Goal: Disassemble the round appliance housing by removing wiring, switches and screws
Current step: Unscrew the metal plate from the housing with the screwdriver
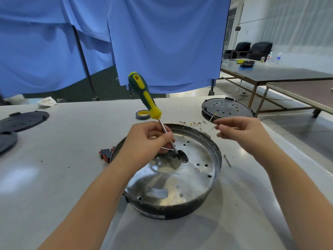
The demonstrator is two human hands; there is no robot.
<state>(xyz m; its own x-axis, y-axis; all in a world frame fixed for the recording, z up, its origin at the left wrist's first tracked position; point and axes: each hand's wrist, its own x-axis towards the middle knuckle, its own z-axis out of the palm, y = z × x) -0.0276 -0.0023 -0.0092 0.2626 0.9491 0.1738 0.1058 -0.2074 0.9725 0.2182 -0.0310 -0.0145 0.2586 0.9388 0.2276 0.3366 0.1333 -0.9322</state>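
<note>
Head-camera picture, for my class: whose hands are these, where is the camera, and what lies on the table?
No machine here: a person wears the camera on their head, looking down at their own hands. The left hand holds a green-and-yellow screwdriver by its shaft, tip down in the round metal housing. The right hand pinches thin wires. On the white table lie a red switch, a tape roll, a loose screw and black perforated covers.
</note>
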